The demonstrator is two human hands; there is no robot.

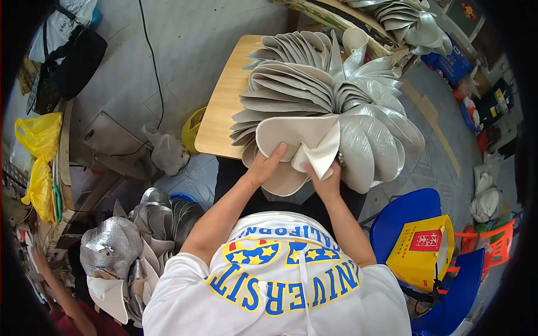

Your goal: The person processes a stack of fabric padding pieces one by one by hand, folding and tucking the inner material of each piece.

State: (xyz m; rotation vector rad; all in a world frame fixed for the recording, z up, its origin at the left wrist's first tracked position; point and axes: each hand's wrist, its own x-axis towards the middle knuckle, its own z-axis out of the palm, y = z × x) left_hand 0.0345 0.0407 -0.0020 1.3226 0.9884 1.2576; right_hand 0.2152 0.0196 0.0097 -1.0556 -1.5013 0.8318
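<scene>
My left hand [268, 166] grips a beige, sole-shaped flat piece [288, 131] at its near edge, the thumb lying on top. On the right side of this piece, a whitish flap [324, 157] is folded over into a cone-like shape. My right hand [328, 182] is closed on the lower end of that flap; its fingertips are partly hidden. Both hands are just above my lap, at the near edge of a wooden table [223, 112]. Directly beyond them lies a large fanned pile of similar pieces [291, 84], beige on one face and silvery on the other.
More silvery pieces [109, 252] are heaped at lower left, near another person's arm [70, 299]. A blue chair [409, 210] at right carries a yellow bag [417, 252]. Yellow plastic bags [39, 137] hang at left. Further silvery pieces [417, 28] rest at the top right.
</scene>
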